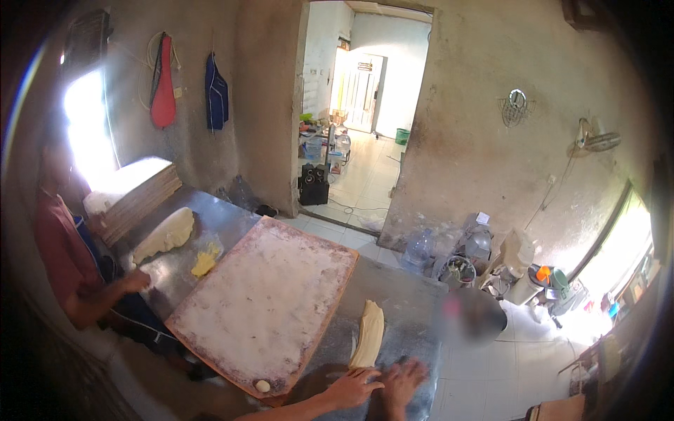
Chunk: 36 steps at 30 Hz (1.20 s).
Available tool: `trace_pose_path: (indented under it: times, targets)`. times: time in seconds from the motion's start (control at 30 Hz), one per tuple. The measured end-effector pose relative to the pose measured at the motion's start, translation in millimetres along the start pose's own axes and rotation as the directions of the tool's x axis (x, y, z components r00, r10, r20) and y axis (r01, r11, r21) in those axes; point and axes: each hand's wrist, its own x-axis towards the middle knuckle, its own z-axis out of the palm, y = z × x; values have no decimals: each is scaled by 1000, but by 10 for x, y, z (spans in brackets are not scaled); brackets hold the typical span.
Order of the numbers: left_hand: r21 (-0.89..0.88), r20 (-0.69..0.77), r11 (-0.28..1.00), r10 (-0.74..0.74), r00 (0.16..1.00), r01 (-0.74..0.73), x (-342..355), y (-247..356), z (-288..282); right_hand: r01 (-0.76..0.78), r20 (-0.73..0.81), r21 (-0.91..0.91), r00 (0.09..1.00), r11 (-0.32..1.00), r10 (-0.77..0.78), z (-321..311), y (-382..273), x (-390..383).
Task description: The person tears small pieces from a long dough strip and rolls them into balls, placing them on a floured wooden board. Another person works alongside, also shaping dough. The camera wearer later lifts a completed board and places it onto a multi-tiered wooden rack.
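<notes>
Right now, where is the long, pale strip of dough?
In the head view, the long, pale strip of dough lies below centre on the grey metal table, right of the floured rectangular board, its near end at the left hand's fingers.

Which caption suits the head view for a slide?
Left hand at a dough strip, right hand alongside, near a floured board.

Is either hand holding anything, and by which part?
The left hand is at the near end of the long dough strip; whether it grips cannot be told. The right hand, open, shows nothing held.
</notes>
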Motion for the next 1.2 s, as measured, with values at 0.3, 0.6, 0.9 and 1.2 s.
trace_pose_path:
  times: [0.3,0.6,0.9,1.2]
  targets:
    - [-141,431,833,-434,791,535,-98,560,126,-730,708,288,598,620,375,-1576,250,-411]
    - [-413,432,688,-429,793,597,277,354,-133,-286,79,612,950,737,303,-320,-128,-512]
    - [395,9,830,-432,902,394,112,-635,78,-109,79,-46,991,993,112,-774,-271,-385]
    - [315,234,709,-703,672,631,401,-531,-261,-179,85,-11,980,984,180,-540,-212,-400]
